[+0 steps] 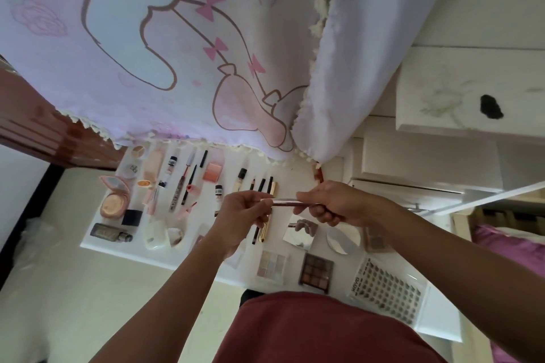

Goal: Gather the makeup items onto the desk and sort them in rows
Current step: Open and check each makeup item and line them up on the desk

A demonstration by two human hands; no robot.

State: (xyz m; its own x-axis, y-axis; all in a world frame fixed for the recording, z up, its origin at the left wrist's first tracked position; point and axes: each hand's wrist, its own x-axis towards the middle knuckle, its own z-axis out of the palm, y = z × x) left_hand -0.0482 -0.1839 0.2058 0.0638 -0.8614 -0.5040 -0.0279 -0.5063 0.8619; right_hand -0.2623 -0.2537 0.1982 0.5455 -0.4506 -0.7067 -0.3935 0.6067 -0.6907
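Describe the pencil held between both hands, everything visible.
The pencil is a slim stick, pale and shiny toward the left hand, darker brown toward the right hand. It lies roughly level, held above the white desk over the row of dark liners. Left fingertips pinch one end; right fingers curl round the other. Cap or tip detail is too blurred.
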